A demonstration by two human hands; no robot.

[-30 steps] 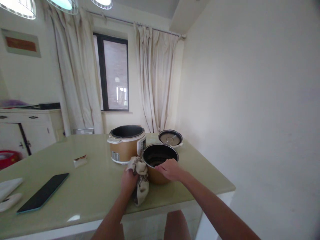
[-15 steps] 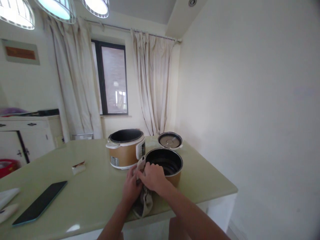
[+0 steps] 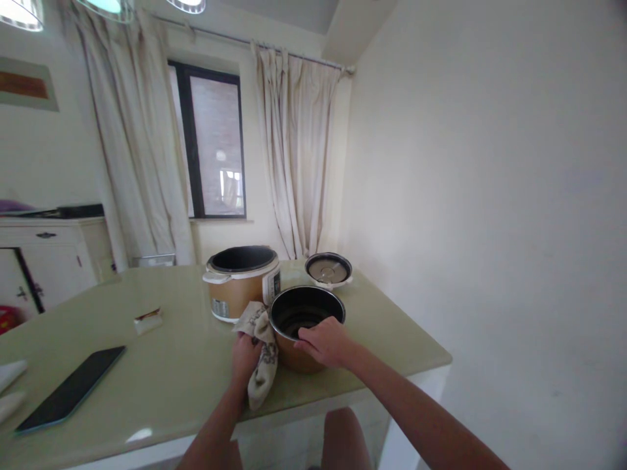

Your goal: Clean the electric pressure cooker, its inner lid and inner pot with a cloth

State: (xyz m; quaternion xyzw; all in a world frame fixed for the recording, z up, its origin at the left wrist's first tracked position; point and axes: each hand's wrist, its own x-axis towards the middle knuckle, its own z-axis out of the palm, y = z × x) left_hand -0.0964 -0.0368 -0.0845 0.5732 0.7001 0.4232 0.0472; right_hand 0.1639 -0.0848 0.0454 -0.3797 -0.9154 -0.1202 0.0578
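Observation:
A gold inner pot [image 3: 304, 356] with a black inside stands near the table's front edge. My right hand [image 3: 326, 341] grips its near rim, thumb toward the inside and fingers outside. Left of the pot, my left hand [image 3: 245, 356] is closed on a patterned beige cloth [image 3: 264, 365], which hangs beside the pot's wall; part of those fingers is hidden by the cloth. Behind them sits the rice cooker body [image 3: 240, 287], gold and white, with its top uncovered. A round lid [image 3: 329, 269] lies inner side up at the back right.
On the green table [image 3: 186, 352] lie a dark tablet-like slab [image 3: 73, 388] and a small white packet [image 3: 147, 321]. White objects [image 3: 10, 385] are at the left edge. A wall [image 3: 470, 228] runs along the right, and curtains [image 3: 304, 156] hang behind.
My right hand has left the cloth and taken hold of the pot's rim. The cloth is now in my left hand alone, and the pot has shifted slightly left toward it.

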